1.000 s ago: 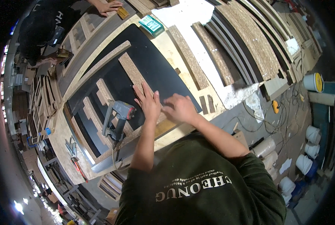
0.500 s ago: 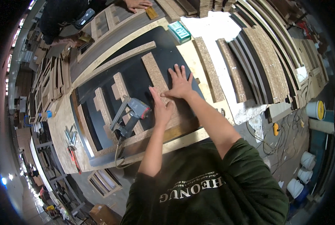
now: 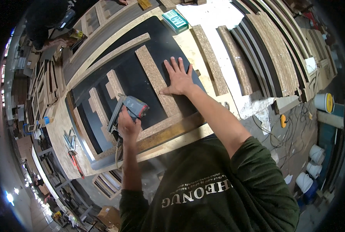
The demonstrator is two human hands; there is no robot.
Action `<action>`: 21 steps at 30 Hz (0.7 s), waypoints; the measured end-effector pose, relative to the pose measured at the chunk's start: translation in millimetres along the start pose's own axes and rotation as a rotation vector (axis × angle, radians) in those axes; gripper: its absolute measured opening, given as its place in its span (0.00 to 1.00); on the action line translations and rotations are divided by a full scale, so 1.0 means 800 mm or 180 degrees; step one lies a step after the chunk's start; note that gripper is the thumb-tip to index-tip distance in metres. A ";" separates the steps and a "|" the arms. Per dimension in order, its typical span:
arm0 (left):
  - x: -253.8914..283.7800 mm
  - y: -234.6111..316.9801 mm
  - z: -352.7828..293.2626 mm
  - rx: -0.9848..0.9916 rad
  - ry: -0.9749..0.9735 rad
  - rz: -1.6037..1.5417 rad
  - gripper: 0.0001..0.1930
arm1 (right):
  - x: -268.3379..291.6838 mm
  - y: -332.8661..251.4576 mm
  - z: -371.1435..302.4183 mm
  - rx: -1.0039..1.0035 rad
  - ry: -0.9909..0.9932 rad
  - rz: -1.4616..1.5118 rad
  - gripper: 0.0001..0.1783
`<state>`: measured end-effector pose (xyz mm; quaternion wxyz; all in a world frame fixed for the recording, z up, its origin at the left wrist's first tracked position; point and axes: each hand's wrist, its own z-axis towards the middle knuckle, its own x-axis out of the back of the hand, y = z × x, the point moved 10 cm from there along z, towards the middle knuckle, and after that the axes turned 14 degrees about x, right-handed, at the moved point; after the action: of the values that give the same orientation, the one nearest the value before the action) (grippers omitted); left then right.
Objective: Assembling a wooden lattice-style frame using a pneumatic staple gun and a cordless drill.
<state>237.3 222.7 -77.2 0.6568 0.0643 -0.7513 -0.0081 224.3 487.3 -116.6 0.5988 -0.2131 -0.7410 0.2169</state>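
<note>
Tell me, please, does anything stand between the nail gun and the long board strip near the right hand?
Nothing visible does. The left hand grips the nail gun; between it and the long particleboard strip, only black panel shows. The right hand, thumb over the strip, is outside that gap.

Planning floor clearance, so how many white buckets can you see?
4, all at the right: yellow-marked bucket highest in the picture; upper bucket, middle bucket and lower bucket clustered below it. More may be hidden.

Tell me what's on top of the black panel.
Particleboard strips lie on the black panel; the right hand spreads across it, and the left hand holds the nail gun above. The surface beneath is covered.
</note>
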 end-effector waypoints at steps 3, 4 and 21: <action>0.023 0.003 0.008 -0.1194 0.0588 -0.0357 0.34 | -0.001 0.001 -0.001 0.0029 0.0067 0.0034 0.67; 0.029 -0.002 0.014 -0.1206 0.0320 -0.0588 0.32 | -0.001 0.005 0.001 -0.0008 0.0089 0.0071 0.67; 0.039 0.104 -0.061 -0.1115 -0.2364 -0.0311 0.20 | -0.002 0.010 -0.004 0.0093 0.0166 0.0211 0.66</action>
<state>274.1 305.3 -31.9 0.3409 -0.0201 -0.9206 -0.1897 227.9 493.0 -121.8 0.6134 -0.2344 -0.7144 0.2417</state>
